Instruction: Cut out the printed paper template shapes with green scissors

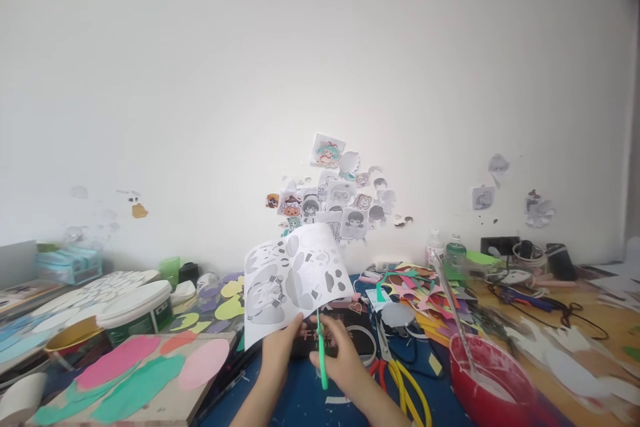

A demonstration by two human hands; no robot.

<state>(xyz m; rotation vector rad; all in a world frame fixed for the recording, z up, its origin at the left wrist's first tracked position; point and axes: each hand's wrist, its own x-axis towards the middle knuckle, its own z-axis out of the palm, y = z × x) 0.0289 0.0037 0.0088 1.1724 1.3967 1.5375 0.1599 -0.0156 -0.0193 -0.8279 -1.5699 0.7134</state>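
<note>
A white printed sheet (300, 273), covered with grey drawings and small shapes, is held up and curves in front of me. My left hand (281, 343) is closed on its lower edge. In my right hand (341, 355) are green-handled scissors (322, 361), pointing up, with the blades at the sheet's bottom edge close to my left fingers. How far apart the blades are cannot be made out. Beneath the hands lies a black case with pale lettering (300, 344) on the blue table surface (305, 393).
Yellow-handled scissors (407, 387) lie to the right, beside a red bowl (463, 373) with a stick in it. Coloured paper scraps (417, 293) are heaped behind. On the left are a board with felt-like coloured cutouts (145, 373) and a white-lidded tub (134, 303). Cutouts (354, 223) cling to the wall.
</note>
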